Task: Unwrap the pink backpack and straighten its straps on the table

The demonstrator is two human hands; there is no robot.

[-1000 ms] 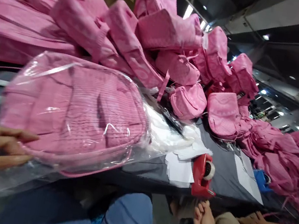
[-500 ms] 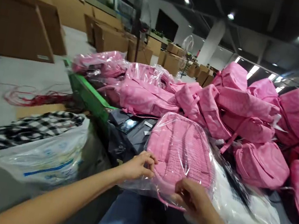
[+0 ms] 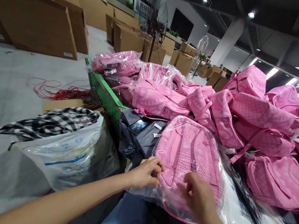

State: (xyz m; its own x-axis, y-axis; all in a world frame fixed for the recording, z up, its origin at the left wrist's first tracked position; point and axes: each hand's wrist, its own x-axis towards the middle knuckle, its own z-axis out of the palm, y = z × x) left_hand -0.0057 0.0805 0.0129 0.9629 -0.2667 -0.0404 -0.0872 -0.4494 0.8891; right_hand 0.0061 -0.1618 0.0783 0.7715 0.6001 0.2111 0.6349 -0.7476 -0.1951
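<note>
A pink backpack [image 3: 188,153] wrapped in a clear plastic bag lies on the table right in front of me. My left hand [image 3: 146,173] pinches the plastic at the bag's near left edge. My right hand [image 3: 199,198] presses on the plastic over the backpack's lower part, fingers bent. Behind it rises a heap of unwrapped pink backpacks [image 3: 258,119]. Further left lie several bagged pink backpacks [image 3: 134,67].
A green table edge [image 3: 103,94] runs on the left. A phone [image 3: 137,126] lies on dark cloth. A plastic sack with checked fabric [image 3: 54,141] stands at my left. Cardboard boxes [image 3: 32,22] and a standing fan [image 3: 154,16] are beyond.
My view swung left from the table's right end to its left end. Both hands came onto the bagged backpack and now hold its near edge.
</note>
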